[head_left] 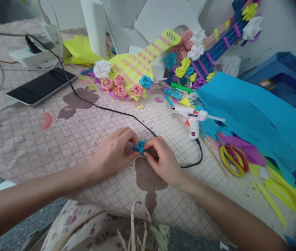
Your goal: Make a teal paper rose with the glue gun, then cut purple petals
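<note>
Between my two hands is a small blue paper flower (140, 146), held just above the table near its middle. My left hand (115, 149) pinches its left side with thumb and fingers. The fingertips of my right hand (161, 157) close on its right edge. Beyond the hands lies a yellow paper guitar (133, 68) with pink, white and blue paper flowers along its lower end. Right of my hands, a white glue gun (193, 122) rests on the table, a small red light showing on it.
A black cord (106, 108) runs across the table behind my hands. At left are a phone (42, 87) and a power strip (36, 54). Scissors (233, 160), blue paper sheets (252, 115), yellow strips and paper scraps crowd the right. A blue guitar (215, 52) leans at the back.
</note>
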The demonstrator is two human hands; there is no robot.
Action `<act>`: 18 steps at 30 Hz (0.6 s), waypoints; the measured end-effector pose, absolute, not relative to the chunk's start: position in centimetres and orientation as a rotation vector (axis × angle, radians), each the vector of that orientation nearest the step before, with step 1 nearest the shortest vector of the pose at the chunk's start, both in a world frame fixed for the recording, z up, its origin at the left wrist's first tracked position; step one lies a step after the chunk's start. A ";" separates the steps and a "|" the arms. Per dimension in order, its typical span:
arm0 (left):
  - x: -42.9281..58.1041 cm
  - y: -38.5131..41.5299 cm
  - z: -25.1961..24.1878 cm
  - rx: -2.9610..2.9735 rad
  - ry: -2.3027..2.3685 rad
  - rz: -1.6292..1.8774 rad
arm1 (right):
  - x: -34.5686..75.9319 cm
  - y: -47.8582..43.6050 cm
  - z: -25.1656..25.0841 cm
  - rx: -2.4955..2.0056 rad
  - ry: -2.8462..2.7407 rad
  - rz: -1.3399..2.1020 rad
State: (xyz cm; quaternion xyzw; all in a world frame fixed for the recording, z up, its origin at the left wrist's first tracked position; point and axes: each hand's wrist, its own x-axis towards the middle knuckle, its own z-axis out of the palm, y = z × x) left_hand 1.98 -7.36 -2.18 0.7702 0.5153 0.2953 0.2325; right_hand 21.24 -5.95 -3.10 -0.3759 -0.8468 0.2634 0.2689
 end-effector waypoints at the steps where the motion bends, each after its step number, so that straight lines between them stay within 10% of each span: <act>1: 2.0 -7.4 -2.2 2.113 1.401 0.824 | 21.2 -6.0 -3.1 -1.015 -2.282 0.713; 18: 2.0 -7.1 -2.5 2.163 1.237 0.901 | 22.0 -6.4 -2.1 -0.957 -2.103 0.753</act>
